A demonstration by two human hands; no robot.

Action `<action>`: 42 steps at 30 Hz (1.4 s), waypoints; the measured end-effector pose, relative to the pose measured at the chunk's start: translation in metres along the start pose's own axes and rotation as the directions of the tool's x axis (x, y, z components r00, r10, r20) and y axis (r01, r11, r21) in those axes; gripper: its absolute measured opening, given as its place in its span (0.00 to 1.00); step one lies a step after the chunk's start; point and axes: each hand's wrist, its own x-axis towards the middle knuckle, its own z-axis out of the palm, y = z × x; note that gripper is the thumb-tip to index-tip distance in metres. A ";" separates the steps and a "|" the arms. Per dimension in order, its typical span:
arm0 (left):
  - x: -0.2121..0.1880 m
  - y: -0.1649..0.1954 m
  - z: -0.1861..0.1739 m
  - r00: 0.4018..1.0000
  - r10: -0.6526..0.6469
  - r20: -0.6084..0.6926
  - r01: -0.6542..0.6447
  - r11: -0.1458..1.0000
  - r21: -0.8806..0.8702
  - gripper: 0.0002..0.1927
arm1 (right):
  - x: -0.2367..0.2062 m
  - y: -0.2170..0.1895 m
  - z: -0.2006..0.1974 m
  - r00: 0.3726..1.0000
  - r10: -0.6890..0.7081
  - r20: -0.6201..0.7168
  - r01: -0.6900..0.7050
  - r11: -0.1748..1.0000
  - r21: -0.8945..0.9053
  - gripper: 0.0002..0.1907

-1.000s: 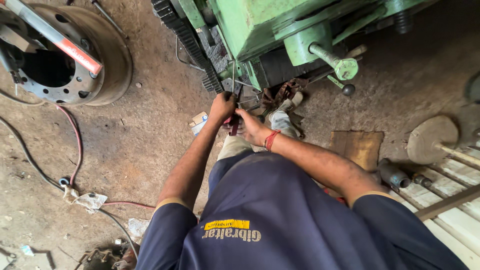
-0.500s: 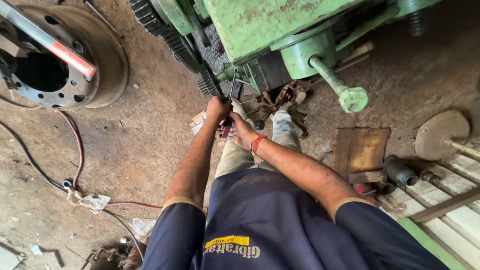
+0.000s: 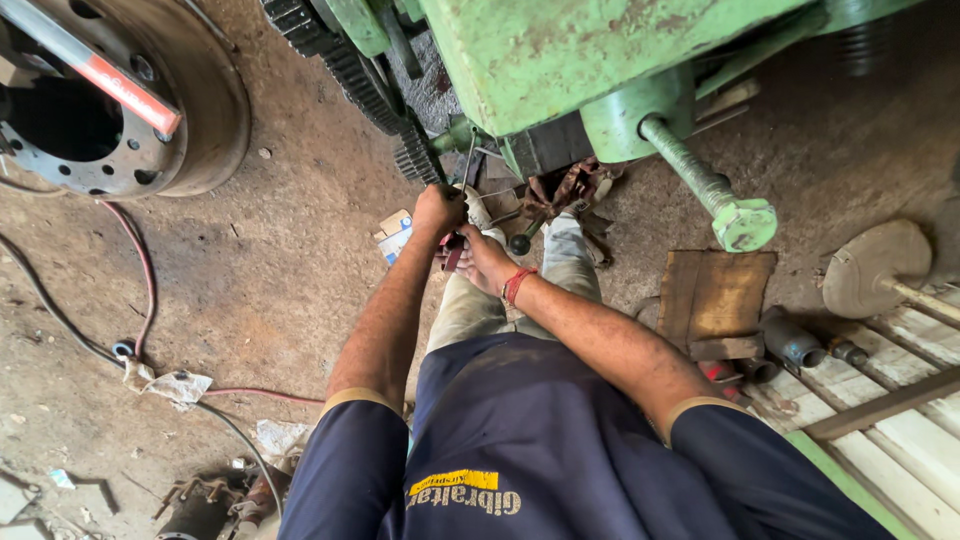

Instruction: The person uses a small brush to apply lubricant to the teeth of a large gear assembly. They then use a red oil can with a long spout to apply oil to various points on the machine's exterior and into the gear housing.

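I look down over my navy shirt at both arms stretched forward. My left hand (image 3: 438,210) is closed around a thin dark rod-like tool (image 3: 468,165) that runs up toward the black gear teeth (image 3: 412,158) of a green machine (image 3: 560,60). My right hand (image 3: 485,258), with a red thread on its wrist, is curled around the lower end of a small dark red-handled tool (image 3: 452,248) just below the left hand. The two hands touch. What the tool tip meets is hidden.
A rusty wheel rim (image 3: 150,110) lies at upper left with red and black cables (image 3: 140,280) trailing over the dirt floor. A green threaded screw (image 3: 710,190) juts from the machine. A wooden block (image 3: 715,300), a round disc (image 3: 875,265) and metal parts lie at right.
The view has shifted closer and lower toward the machine. Both hands stay together by the gear, the left hand slightly higher on the tool.
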 end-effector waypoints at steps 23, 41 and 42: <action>-0.001 0.004 0.007 0.997 0.034 -0.069 -0.031 0.999 0.044 0.15 | -0.009 -0.001 0.008 0.992 -0.105 -0.064 0.093 0.982 -0.167 0.18; 0.001 0.005 0.010 0.996 -0.055 -0.066 0.056 0.998 0.015 0.17 | -0.032 -0.019 0.026 0.991 -0.111 -0.072 0.098 0.982 -0.163 0.18; 0.000 0.005 0.010 0.996 -0.055 -0.064 0.056 0.998 0.014 0.17 | -0.032 -0.018 0.025 0.991 -0.102 -0.084 0.087 0.981 -0.172 0.19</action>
